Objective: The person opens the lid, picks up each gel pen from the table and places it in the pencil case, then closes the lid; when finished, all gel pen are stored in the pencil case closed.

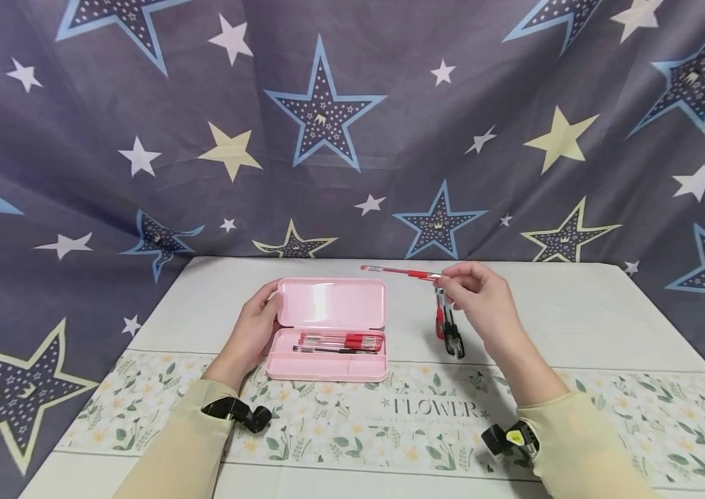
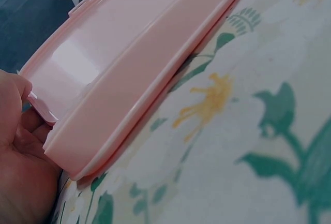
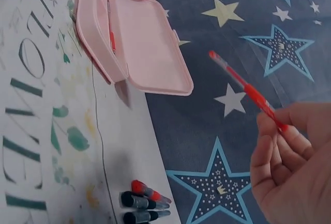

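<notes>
The left hand [image 1: 254,326] grips the left edge of the open, pink plastic pencil case [image 1: 352,303], seemingly to steady it on the white, flower-printed desk [image 1: 552,312]. The right hand [image 1: 483,298] pinches a slim, clear-and-red pen [image 1: 417,274] near one end, leaving most of it free. Loose black pens [image 1: 450,339] lie nearer; red pens [image 1: 361,339] sit lengthwise inside, probably because the long compartment suits them.

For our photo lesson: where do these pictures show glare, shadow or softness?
Head view: glare on the open lid of the pink case, shadow beside the right forearm; left wrist view: dimmer, lid glare, floral print soft; right wrist view: dimmer, shadow by the case's corner.
</notes>
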A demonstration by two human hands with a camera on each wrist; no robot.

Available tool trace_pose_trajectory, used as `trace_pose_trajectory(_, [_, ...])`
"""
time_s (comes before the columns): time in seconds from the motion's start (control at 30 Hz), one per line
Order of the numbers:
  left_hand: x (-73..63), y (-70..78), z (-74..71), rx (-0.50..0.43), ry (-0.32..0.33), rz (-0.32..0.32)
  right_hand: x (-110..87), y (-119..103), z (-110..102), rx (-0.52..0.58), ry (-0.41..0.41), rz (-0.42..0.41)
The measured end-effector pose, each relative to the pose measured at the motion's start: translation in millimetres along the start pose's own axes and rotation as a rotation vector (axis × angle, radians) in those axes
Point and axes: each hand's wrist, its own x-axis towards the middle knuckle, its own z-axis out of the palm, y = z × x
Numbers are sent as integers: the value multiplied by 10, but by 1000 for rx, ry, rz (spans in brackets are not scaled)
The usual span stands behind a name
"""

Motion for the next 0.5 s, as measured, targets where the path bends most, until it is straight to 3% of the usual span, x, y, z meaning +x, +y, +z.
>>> trace_pose_trajectory(0.23, [15, -6, 14, 4, 8, -8, -35, 9, 191, -67, -138, -78])
trace_pose_trajectory(0.5, [2, -16, 11, -3, 8, -2, -63, 30, 521, -90, -258, -102])
